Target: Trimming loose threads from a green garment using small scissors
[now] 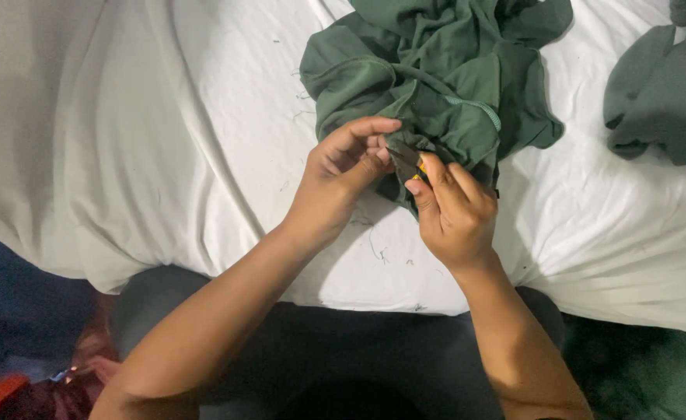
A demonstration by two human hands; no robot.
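Your right hand (455, 214) is closed on a small yellow-and-black thread snipper (410, 163) at the near edge of the crumpled dark green fabric garment (444, 70) on the white bed sheet (203, 140). Your left hand (343, 171) pinches the cloth just beside the blades, so a slip could nick a fingertip or cut the fabric.

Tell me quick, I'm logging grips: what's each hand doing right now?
Left hand: closed, pinching the green garment.
Right hand: closed on a small dark and yellow cutting tool at the garment's edge.
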